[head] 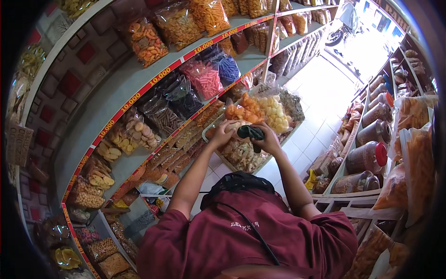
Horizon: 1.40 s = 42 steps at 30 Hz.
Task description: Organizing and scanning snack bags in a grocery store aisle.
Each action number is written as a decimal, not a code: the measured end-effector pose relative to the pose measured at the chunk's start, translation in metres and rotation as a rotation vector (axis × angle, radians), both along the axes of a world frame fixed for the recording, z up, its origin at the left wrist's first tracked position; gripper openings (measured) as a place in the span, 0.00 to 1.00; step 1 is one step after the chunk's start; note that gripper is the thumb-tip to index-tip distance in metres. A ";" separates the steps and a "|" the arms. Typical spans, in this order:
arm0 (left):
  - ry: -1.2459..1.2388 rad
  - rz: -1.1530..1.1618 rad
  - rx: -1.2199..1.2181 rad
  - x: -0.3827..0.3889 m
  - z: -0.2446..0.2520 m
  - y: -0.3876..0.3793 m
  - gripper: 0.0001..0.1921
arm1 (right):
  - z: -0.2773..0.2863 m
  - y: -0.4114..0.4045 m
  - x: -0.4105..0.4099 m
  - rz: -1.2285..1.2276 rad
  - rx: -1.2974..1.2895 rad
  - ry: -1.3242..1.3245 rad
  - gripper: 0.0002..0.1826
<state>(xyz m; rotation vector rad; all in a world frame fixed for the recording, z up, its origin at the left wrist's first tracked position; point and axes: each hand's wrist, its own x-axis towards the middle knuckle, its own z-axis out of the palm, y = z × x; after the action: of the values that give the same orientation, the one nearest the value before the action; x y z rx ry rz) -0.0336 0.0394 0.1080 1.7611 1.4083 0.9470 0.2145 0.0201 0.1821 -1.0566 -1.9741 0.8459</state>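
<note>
My right hand (267, 139) is closed around a bundled dark green cloth-like thing (251, 132), part of which hangs below the fingers. My left hand (223, 134) is just to its left, fingers curved at a clear plastic bag of pale snacks (237, 126); how firmly it grips cannot be told. Both hands are over a low bin (259, 168) filled with bagged snacks. Beyond the hands lie a bag of orange puffed snacks (249, 107) and a bag of pale yellow round snacks (275, 113). Under the hands is a bag of whitish crisps (244, 153).
Long shelves (139, 82) with red price strips and bagged snacks curve along the left. On the right, a shelf holds jars, one with a red lid (381, 153), near large bags of orange snacks (418, 164). A white tiled floor (310, 101) leads to a bright doorway.
</note>
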 end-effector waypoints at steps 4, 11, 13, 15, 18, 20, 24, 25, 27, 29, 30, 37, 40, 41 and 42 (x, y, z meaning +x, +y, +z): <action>-0.462 -0.251 -0.152 -0.013 0.060 0.001 0.28 | 0.081 0.012 0.002 0.155 0.064 -0.070 0.23; -0.108 -0.416 0.050 -0.032 0.164 -0.031 0.51 | 0.187 0.046 -0.002 0.526 -0.004 -0.168 0.22; -0.123 -0.375 0.037 -0.029 0.183 -0.042 0.48 | 0.202 0.052 -0.009 0.555 0.009 -0.094 0.22; -0.141 -0.432 -0.483 -0.027 0.219 -0.051 0.49 | 0.205 0.057 -0.018 0.576 0.015 -0.022 0.21; -0.398 -0.332 -0.495 -0.041 0.168 -0.055 0.43 | 0.201 0.066 -0.040 0.510 -0.008 0.002 0.18; -0.439 -0.221 -0.562 -0.039 0.153 -0.059 0.42 | 0.189 0.073 -0.049 0.478 -0.037 -0.023 0.17; -0.861 -0.204 -0.407 -0.046 0.079 -0.053 0.30 | 0.183 0.086 -0.062 0.468 -0.076 -0.101 0.15; -0.865 -0.190 -0.336 -0.046 0.073 -0.053 0.31 | 0.182 0.088 -0.064 0.473 -0.080 -0.101 0.15; -0.881 -0.166 -0.378 -0.046 0.067 -0.054 0.32 | 0.183 0.090 -0.068 0.471 -0.052 -0.100 0.15; -0.897 -0.141 -0.418 -0.044 0.065 -0.057 0.33 | 0.180 0.089 -0.072 0.470 -0.024 -0.100 0.15; -0.918 -0.122 -0.424 -0.041 0.064 -0.061 0.33 | 0.179 0.087 -0.075 0.449 -0.054 -0.129 0.16; -1.563 -0.133 -0.440 -0.030 0.098 -0.074 0.32 | 0.128 0.032 -0.100 0.245 0.406 -0.036 0.26; -1.549 -0.244 -0.206 -0.059 0.075 -0.064 0.35 | 0.106 -0.033 -0.113 0.339 0.507 -0.040 0.25; -1.440 -0.403 -0.047 -0.070 0.065 -0.061 0.37 | 0.100 -0.053 -0.113 0.371 0.493 -0.053 0.23; -1.637 -0.122 -0.211 -0.047 0.099 -0.067 0.37 | 0.090 -0.062 -0.110 0.406 0.525 -0.046 0.21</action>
<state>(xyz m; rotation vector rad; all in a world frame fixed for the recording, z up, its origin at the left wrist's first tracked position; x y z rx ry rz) -0.0802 -0.0275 0.2066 0.4224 0.2563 1.4873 0.1042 -0.0422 0.2723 -0.3818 -2.3127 0.4539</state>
